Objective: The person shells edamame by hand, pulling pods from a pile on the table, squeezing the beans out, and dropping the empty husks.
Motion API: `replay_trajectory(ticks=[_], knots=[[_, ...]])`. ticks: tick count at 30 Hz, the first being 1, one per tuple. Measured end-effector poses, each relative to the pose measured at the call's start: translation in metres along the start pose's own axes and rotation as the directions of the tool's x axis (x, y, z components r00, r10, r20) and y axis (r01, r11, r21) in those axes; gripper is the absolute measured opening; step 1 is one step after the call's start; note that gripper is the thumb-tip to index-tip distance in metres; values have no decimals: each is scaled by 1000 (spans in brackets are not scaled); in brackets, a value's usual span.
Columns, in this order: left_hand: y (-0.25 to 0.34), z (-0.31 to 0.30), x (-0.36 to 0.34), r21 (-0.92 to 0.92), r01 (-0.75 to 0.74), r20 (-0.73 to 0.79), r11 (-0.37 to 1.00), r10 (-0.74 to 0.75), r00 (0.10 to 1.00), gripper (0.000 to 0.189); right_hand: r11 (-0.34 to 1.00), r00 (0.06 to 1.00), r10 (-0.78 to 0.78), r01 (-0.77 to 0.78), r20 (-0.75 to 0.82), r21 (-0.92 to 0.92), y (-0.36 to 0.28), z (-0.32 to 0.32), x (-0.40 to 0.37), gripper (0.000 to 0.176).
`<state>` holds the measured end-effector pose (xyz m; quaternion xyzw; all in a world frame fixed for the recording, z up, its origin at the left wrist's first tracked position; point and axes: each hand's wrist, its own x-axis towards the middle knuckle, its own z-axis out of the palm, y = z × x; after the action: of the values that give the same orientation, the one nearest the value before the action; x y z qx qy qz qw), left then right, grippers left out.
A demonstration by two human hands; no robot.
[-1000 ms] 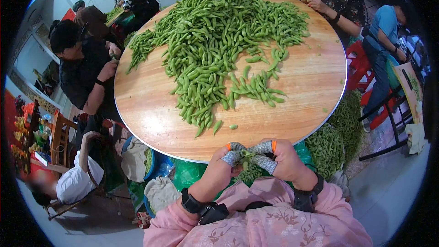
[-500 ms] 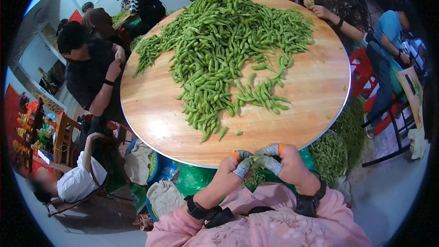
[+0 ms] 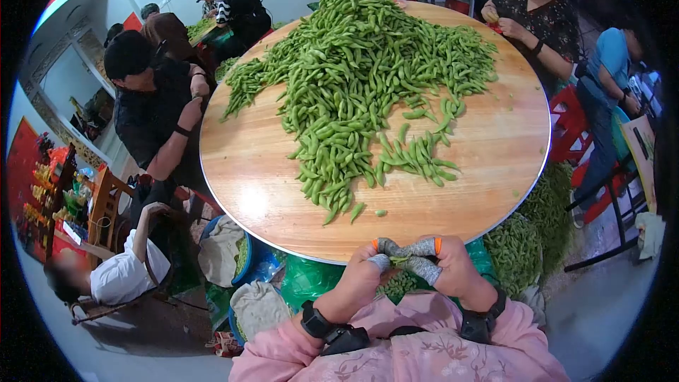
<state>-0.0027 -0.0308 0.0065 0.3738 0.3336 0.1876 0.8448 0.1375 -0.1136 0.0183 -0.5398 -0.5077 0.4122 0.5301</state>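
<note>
A large heap of green pods lies on the round wooden table, with a few loose pods trailing toward the near edge. Just off that near edge, my left hand and my right hand meet, with wrapped fingertips and black bands on the wrists. Both are closed around a small green pod, mostly hidden by the fingers. Below them, a bunch of greenery shows over my lap.
People sit around the table, one in black at the left and one in a patterned top at the right. More pods are piled low at the right. Cloth-covered blue tubs and green plastic lie below the table edge.
The view has shifted, so the table and heap sit slightly lower and further right. My hands stay together, with the fingertips pressed a little closer around the pod.
</note>
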Motion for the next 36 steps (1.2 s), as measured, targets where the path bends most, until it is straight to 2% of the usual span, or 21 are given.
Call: replay_trajectory(ticks=[3,4,5,6,9,10,12,13,14,16,18,21,23,25,26,28,29,31,32,34,36], knots=[[0,6,1,-5,28,-38,1000,-28,999,15,999,999,-1,2,-32,34,3,-2,-3,16],[2,5,2,-3,32,-35,999,-32,999,15,998,991,-25,32,-131,49,4,-6,-5,15],[6,0,4,189,-72,11,979,71,997,17,996,972,-44,60,-229,62,6,-10,-9,13],[10,-6,5,367,-180,76,913,163,984,20,997,956,-70,63,-285,-33,2,-20,-14,13],[27,-19,24,736,-382,146,559,420,896,16,983,890,-35,-52,-455,-177,-5,-61,-38,11],[32,-22,34,733,-382,147,563,417,897,16,982,889,-32,-57,-457,-179,-2,-74,-45,11],[38,-25,51,935,-341,260,94,470,843,15,964,816,-26,-133,-578,-232,8,-97,-61,14],[40,-26,59,955,-295,264,7,425,866,16,963,814,-24,-138,-580,-233,14,-106,-67,14],[38,-24,61,955,-298,267,7,423,866,16,949,791,41,-221,-610,-223,23,-113,-73,15],[33,-19,64,941,-299,339,-158,439,832,18,930,759,104,-303,-642,-208,43,-129,-85,17],[25,-11,50,931,-321,364,-172,397,842,19,897,773,202,-392,-602,-203,68,-144,-97,16],[5,-3,15,918,-352,395,-185,323,860,23,891,718,185,-411,-671,-193,102,-151,-108,12],[-4,-4,-1,915,-359,400,-183,288,870,25,873,725,213,-442,-655,-205,105,-150,-111,5],[-6,-6,-9,811,-548,580,-203,396,712,28,853,729,236,-472,-643,-222,104,-149,-111,6],[-4,-7,-8,811,-549,581,-203,396,711,28,854,742,241,-468,-626,-226,102,-146,-110,6],[7,-9,-2,787,-576,585,-223,565,581,28,856,755,244,-463,-609,-231,92,-139,-107,10],[14,-12,4,786,-576,586,-224,566,580,28,856,781,231,-447,-581,-260,81,-133,-103,10],[31,-19,23,936,-329,315,-127,720,618,24,856,805,217,-429,-551,-288,70,-122,-95,10],[40,-20,32,936,-329,315,-127,720,618,24,879,824,234,-406,-517,-249,67,-116,-92,10],[56,-24,49,973,13,128,-229,593,795,23,898,840,248,-386,-482,-210,56,-102,-84,11],[56,-38,67,955,2,163,-298,528,833,23,906,915,172,-293,-366,-307,38,-85,-71,14]])
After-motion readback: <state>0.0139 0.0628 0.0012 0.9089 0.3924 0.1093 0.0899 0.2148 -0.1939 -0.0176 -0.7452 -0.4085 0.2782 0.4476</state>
